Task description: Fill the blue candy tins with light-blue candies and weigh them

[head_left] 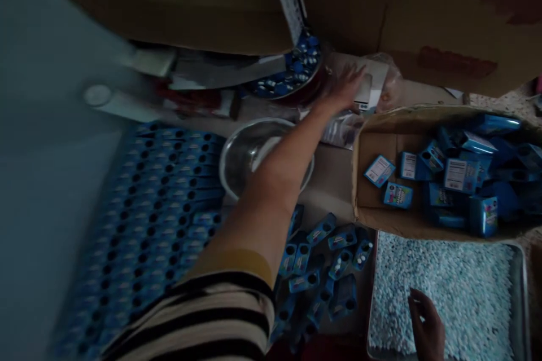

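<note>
My left hand point(349, 87) reaches far forward on an outstretched arm, its fingers spread and slightly blurred. Beneath or beside it lies a white carton point(375, 82) in clear plastic; contact cannot be made out. Just left of that hand is a dark red bowl point(311, 87) filled with small blue and silver pieces. My right hand point(427, 324) is loosely curved over a metal tray point(521, 293) of pale blue and white pellets point(466, 293). A gap shows between its thumb and finger, and nothing is visible in it.
Rows of blue cases point(156, 225) stand at left beside the wall point(51, 124). A clear basin point(226, 166) lies under my left forearm. Loose blue cases point(342, 237) lie in the middle. An open cardboard box point(359, 180) with small blue packages stands right; large cardboard point(402, 22) hangs over the back.
</note>
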